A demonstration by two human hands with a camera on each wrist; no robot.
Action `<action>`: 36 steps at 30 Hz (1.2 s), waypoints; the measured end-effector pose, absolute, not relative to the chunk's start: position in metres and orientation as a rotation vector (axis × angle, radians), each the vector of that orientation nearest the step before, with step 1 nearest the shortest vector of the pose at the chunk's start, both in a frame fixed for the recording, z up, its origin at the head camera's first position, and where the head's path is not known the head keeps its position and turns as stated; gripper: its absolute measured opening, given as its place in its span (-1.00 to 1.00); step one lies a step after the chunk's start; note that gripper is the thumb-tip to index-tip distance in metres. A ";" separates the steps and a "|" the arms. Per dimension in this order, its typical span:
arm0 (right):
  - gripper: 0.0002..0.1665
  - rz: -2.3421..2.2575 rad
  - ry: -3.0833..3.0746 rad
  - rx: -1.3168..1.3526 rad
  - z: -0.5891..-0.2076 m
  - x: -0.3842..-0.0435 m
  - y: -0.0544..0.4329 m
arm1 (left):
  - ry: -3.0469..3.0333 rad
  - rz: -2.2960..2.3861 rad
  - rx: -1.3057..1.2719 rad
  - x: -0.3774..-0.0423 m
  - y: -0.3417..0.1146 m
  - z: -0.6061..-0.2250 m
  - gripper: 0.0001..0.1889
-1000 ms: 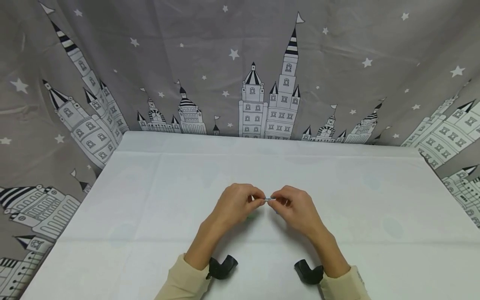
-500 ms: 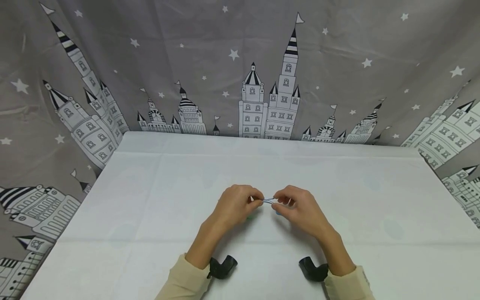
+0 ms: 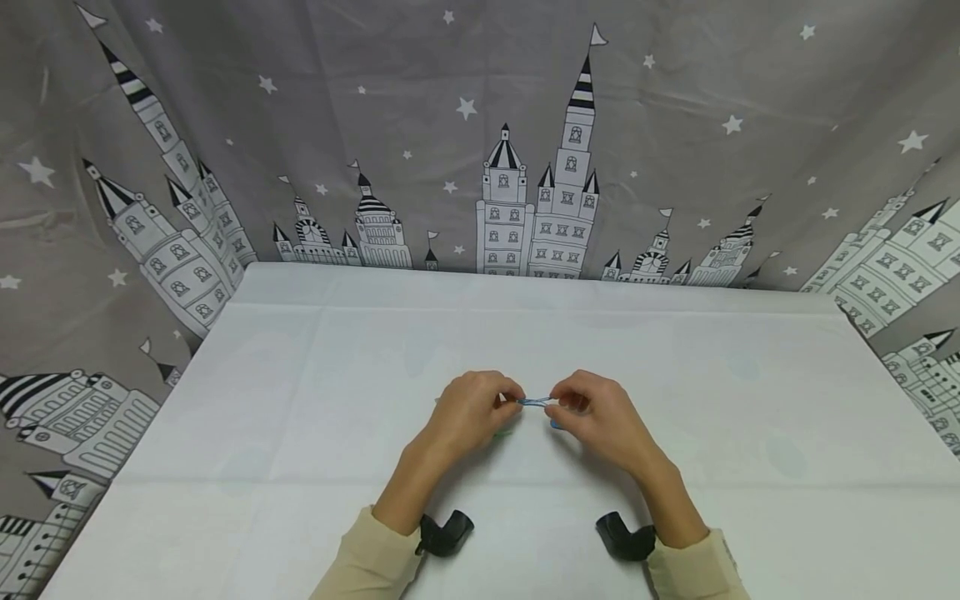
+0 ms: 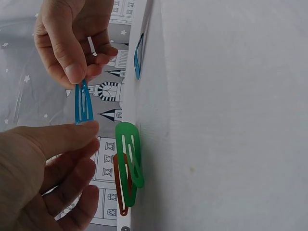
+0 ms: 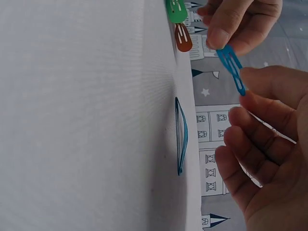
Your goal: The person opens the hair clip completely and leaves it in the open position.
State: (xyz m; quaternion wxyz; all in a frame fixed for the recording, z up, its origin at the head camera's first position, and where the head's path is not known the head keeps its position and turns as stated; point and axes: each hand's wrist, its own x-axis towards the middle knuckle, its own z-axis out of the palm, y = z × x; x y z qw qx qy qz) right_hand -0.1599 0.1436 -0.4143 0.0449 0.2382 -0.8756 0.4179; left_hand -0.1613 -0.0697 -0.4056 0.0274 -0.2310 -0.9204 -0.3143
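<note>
A blue snap hair clip is held up between both hands over the white table. My left hand pinches its wide end between thumb and index finger. At the narrow end, my right hand has its thumb and index finger on the clip, and its two arms look spread apart there in the head view. Below the left hand lie a green hair clip and a red-brown hair clip, overlapping in the left wrist view. Another blue hair clip, bowed in side view, lies on the table below my right hand.
The white-covered table runs back to a grey curtain printed with castles and stars. Black camera mounts sit at both wrists, by the beige sleeves.
My right hand has shifted slightly right, away from the left, so more of the blue hair clip shows between them. The clip's arms appear parted at the right end.
</note>
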 end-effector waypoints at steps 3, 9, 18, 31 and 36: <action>-0.90 1.274 -2.675 0.713 -0.417 -0.161 0.143 | -2.840 -0.946 -0.700 -0.162 -0.070 -0.408 -0.92; -0.90 1.268 -2.684 0.698 -0.419 -0.162 0.142 | -2.818 -0.959 -0.681 -0.162 -0.071 -0.410 -0.93; -0.84 1.203 -2.670 0.623 -0.421 -0.161 0.139 | -2.804 -0.923 -0.680 -0.165 -0.063 -0.413 -0.94; -0.85 1.329 -2.695 0.484 -0.432 -0.162 0.132 | -2.850 -0.978 -0.603 -0.168 -0.064 -0.421 -0.93; -0.86 1.374 -2.704 0.452 -0.433 -0.162 0.130 | -2.859 -0.998 -0.603 -0.169 -0.065 -0.425 -0.94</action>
